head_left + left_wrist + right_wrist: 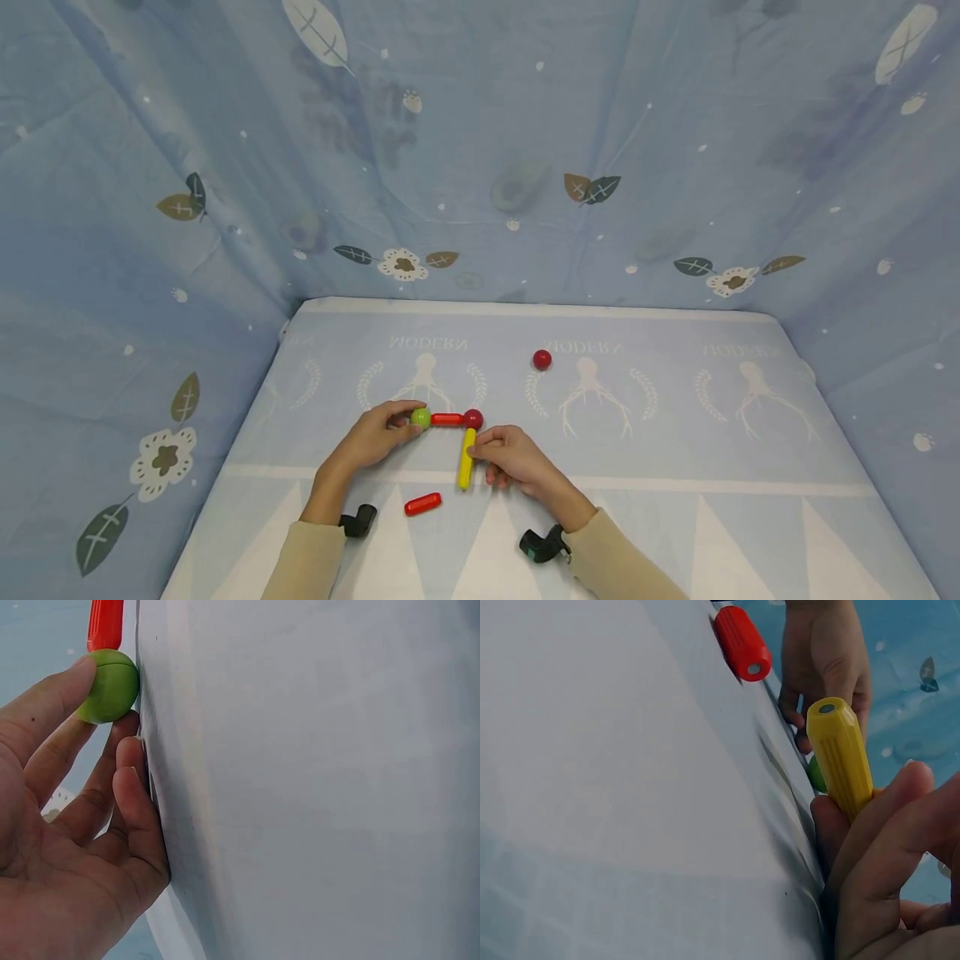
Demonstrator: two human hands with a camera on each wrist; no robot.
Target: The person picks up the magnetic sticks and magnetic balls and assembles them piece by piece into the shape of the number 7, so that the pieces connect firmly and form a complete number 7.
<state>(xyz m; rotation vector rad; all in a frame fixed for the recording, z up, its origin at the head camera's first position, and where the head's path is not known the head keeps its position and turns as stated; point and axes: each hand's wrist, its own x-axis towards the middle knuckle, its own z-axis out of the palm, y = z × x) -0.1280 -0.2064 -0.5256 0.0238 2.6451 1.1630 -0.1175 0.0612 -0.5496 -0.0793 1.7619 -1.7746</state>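
Observation:
My left hand pinches a green ball between thumb and fingers; the left wrist view shows the ball held at the fingertips, a red rod touching it. In the head view that red rod joins the green ball to a dark red ball. From the red ball a yellow rod points toward the near side, and my right hand pinches it. The right wrist view shows the yellow rod's free end with a grey metal disc.
A loose red rod lies on the table nearer the body, also visible in the right wrist view. Another dark red ball sits farther back on the patterned cloth. Blue curtains hang behind and at both sides.

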